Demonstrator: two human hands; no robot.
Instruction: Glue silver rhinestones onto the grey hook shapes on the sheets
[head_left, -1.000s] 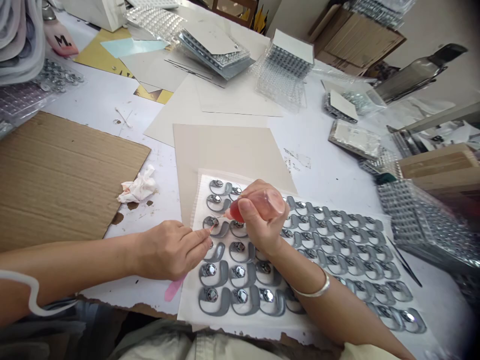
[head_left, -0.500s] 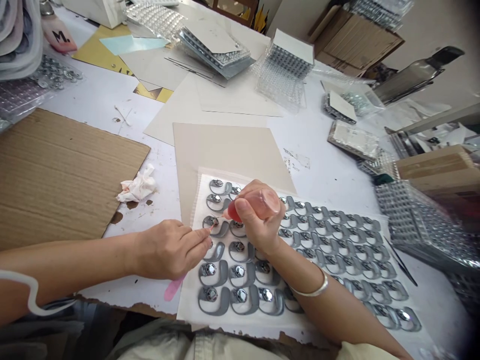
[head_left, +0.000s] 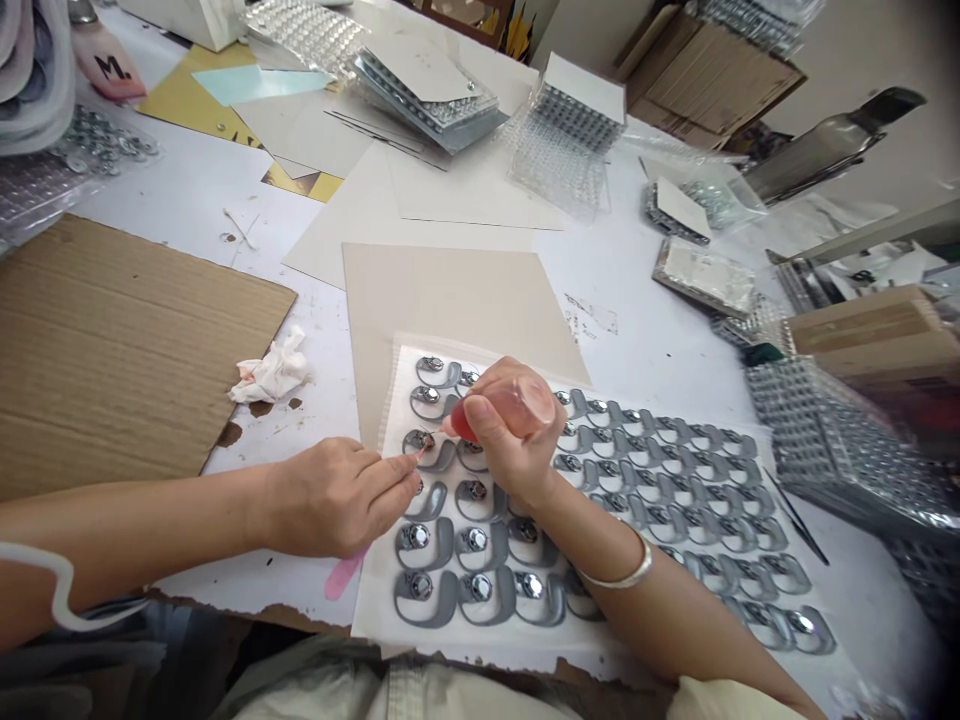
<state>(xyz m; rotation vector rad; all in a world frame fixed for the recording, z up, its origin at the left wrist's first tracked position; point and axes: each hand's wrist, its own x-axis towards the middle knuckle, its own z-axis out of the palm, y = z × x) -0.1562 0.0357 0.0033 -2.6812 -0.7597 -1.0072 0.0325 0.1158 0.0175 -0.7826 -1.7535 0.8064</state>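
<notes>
Pieces (head_left: 445, 548) lie in rows beneath our fingers (head_left: 393, 480), presumably for reach; our right hand (head_left: 516, 450) clasps a bottle (head_left: 523, 402), tipped toward the stick (head_left: 421, 450) our left hand (head_left: 337, 497) pinches.

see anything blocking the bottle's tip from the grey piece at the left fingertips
Nothing visible: the bottle in the right hand points toward the grey piece, which the left hand reaches with a thin tool.

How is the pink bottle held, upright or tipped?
Tipped: in the right hand, the bottle lies over, its nozzle pointing left.
</notes>
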